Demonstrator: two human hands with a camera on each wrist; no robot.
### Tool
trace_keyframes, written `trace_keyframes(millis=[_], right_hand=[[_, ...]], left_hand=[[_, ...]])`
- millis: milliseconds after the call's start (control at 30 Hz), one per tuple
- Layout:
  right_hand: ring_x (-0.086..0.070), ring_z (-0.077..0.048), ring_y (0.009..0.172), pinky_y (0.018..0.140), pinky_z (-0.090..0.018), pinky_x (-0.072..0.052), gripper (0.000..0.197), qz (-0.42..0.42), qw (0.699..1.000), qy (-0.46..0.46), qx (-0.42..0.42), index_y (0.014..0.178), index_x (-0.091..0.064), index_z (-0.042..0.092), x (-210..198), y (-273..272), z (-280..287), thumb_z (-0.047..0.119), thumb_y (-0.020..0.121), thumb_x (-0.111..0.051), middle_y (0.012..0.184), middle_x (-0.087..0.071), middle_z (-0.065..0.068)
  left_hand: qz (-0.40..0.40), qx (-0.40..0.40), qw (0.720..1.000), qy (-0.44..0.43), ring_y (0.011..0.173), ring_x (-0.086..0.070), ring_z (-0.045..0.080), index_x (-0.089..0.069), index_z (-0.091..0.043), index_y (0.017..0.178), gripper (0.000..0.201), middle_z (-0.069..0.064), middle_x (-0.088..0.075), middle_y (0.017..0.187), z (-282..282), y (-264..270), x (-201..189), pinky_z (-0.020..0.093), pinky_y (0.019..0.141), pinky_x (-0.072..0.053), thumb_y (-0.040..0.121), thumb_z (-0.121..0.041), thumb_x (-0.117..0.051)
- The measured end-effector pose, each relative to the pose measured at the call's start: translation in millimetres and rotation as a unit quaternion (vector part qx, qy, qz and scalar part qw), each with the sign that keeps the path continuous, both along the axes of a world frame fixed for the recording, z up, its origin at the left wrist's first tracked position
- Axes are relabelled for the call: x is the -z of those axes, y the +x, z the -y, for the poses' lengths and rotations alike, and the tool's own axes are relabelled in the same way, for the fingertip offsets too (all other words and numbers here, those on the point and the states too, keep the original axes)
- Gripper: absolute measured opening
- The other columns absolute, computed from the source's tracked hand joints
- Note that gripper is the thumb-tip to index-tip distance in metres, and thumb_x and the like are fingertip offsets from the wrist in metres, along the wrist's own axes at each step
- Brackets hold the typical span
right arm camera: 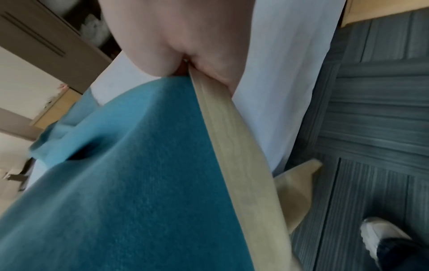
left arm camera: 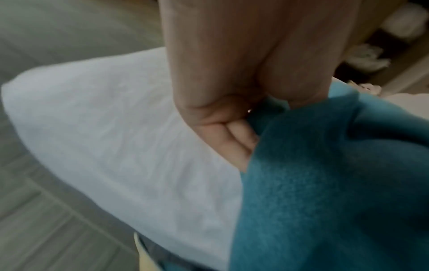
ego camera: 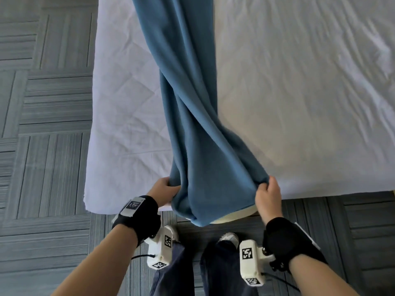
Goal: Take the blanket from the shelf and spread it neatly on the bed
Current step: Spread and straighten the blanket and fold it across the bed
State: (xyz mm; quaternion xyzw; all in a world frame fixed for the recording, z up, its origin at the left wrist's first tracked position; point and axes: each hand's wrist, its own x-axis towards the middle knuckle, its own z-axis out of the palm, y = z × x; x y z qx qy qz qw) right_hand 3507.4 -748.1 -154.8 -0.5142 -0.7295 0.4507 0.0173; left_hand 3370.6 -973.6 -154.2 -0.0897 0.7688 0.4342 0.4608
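Currently the blue blanket (ego camera: 192, 116) lies as a long, twisted band across the bed (ego camera: 299, 92), running from the far side of the white sheet toward the person at the near edge. Near end of the blanket is lifted off the mattress and hangs between both hands, sagging just past the bed's edge above the floor (ego camera: 42, 124). Left hand (ego camera: 163, 190): fingers curled round the left corner of the blanket, cloth bunched in the grip; the left wrist view confirms fingers (left arm camera: 234, 139) folded into the palm with blue fabric pinched against them, white sheet (left arm camera: 120, 139) behind. Right hand (ego camera: 268, 196): fingers clenched on the right corner, thumb on top, cloth pulled up into a small peak at the grip. In the right wrist view the blanket's pale cream underside (right arm camera: 234, 146) shows as a strip running out of the closed fist, blue face to the left of it. Same cream layer is visible under the hanging fold in the head view. Blanket is still narrow and gathered, with a twist around mid-length; most of the sheet on either side is uncovered and wrinkled. Both wrists carry black straps with white camera units (ego camera: 251, 263). Person's dark trousers (ego camera: 218, 270) and a light shoe (right arm camera: 376, 236) show on the grey patterned floor below the hands.
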Motion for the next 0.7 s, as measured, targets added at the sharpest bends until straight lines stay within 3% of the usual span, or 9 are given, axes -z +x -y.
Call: trace_keyframes(millis=[100, 200, 267, 333, 400, 467, 567, 600, 700], right_hand=[[-0.051, -0.032, 0.09, 0.076, -0.038, -0.036, 0.019, 0.014, 0.998, 0.047, 0.035, 0.102, -0.048, -0.005, 1, 4, -28, 0.0, 0.093, -0.033, 0.101, -0.055, -0.025], [-0.054, -0.042, 0.099, 0.077, -0.038, -0.035, 0.02, 0.035, 0.995, 0.079, 0.055, 0.101, -0.048, -0.007, 1, 11, -50, -0.001, 0.092, -0.032, 0.107, -0.056, -0.031], [-0.054, -0.043, 0.101, 0.078, -0.036, -0.034, 0.021, 0.048, 0.993, 0.092, 0.054, 0.102, -0.049, -0.008, 0, 16, -59, 0.0, 0.093, -0.032, 0.108, -0.056, -0.032], [-0.054, -0.044, 0.1, 0.079, -0.039, -0.037, 0.021, 0.06, 0.992, 0.104, 0.046, 0.101, -0.049, -0.009, 1, 21, -64, 0.0, 0.093, -0.033, 0.108, -0.056, -0.033], [-0.054, -0.044, 0.098, 0.076, -0.038, -0.035, 0.02, 0.067, 0.99, 0.112, 0.042, 0.098, -0.049, -0.01, 2, 23, -69, 0.0, 0.094, -0.033, 0.105, -0.056, -0.033], [-0.054, -0.044, 0.097, 0.076, -0.038, -0.036, 0.019, 0.068, 0.989, 0.121, 0.046, 0.097, -0.049, -0.01, 1, 24, -73, 0.0, 0.094, -0.033, 0.104, -0.057, -0.033], [-0.055, -0.043, 0.101, 0.083, -0.039, -0.04, 0.022, 0.064, 0.986, 0.14, 0.058, 0.102, -0.051, -0.007, -5, 22, -81, 0.0, 0.095, -0.033, 0.108, -0.058, -0.03], [-0.055, -0.042, 0.101, 0.084, -0.039, -0.041, 0.022, 0.062, 0.986, 0.146, 0.06, 0.103, -0.052, -0.007, -6, 22, -83, 0.0, 0.094, -0.033, 0.108, -0.059, -0.03], [-0.055, -0.043, 0.098, 0.079, -0.037, -0.038, 0.019, 0.062, 0.985, 0.149, 0.063, 0.097, -0.052, -0.008, -6, 21, -83, -0.003, 0.093, -0.033, 0.105, -0.059, -0.031]], left_hand=[[-0.105, 0.069, 0.989, -0.082, 0.078, -0.056, 0.014, -0.062, -0.01, 0.084, 0.011, 0.004, -0.065, 0.079, 16, -7, 0, 0.025, 0.067, -0.043, 0.076, -0.01, -0.07], [-0.15, 0.014, 0.985, -0.083, 0.071, -0.053, 0.017, -0.058, -0.013, 0.071, 0.018, 0.001, -0.061, 0.07, 26, -4, -4, 0.027, 0.062, -0.041, 0.071, -0.003, -0.073], [-0.129, -0.046, 0.99, -0.029, 0.066, -0.054, 0.014, -0.059, -0.015, 0.069, 0.022, -0.001, -0.063, 0.067, 23, 1, -12, 0.027, 0.061, -0.045, 0.067, 0.001, -0.074], [-0.092, -0.09, 0.99, 0.058, 0.068, -0.062, 0.013, -0.067, -0.011, 0.077, 0.023, 0.002, -0.071, 0.073, 10, 4, -23, 0.026, 0.061, -0.052, 0.06, 0.0, -0.078], [-0.081, -0.104, 0.982, 0.134, 0.067, -0.069, 0.014, -0.07, -0.009, 0.083, 0.027, 0.002, -0.075, 0.073, -4, 2, -32, 0.023, 0.056, -0.054, 0.057, -0.003, -0.077], [-0.095, -0.102, 0.978, 0.156, 0.065, -0.07, 0.011, -0.068, -0.013, 0.084, 0.03, -0.004, -0.075, 0.071, -9, -2, -35, 0.022, 0.052, -0.054, 0.056, -0.008, -0.077], [-0.173, -0.05, 0.982, 0.051, 0.061, -0.064, -0.001, -0.062, -0.019, 0.08, 0.033, -0.014, -0.071, 0.064, 7, -5, -24, 0.017, 0.05, -0.049, 0.058, -0.01, -0.086], [-0.204, -0.027, 0.979, -0.013, 0.062, -0.062, 0.002, -0.059, -0.017, 0.08, 0.032, -0.013, -0.068, 0.065, 20, -4, -18, 0.02, 0.051, -0.046, 0.061, -0.012, -0.085], [-0.248, -0.003, 0.946, -0.207, 0.073, -0.061, 0.032, -0.058, -0.006, 0.08, 0.029, 0.016, -0.065, 0.075, 71, 2, 3, 0.032, 0.059, -0.038, 0.067, -0.016, -0.081]])
